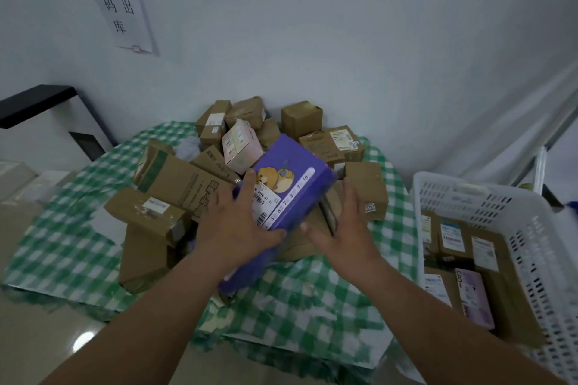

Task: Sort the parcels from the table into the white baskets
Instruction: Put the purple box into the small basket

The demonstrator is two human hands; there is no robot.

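Observation:
A purple box with a cartoon bear and a white shipping label tilts above the pile of parcels on the table. My left hand grips its near left side, thumb curled under the lower edge. My right hand hovers just right of the box with fingers spread, touching nothing that I can make out. Brown cardboard parcels lie heaped on the green checked tablecloth. A pink box sits behind the purple one.
A white plastic basket stands at the right, holding several labelled parcels. A wall with a paper notice rises behind the table. A black-topped white unit stands at the left. Tiled floor shows at lower left.

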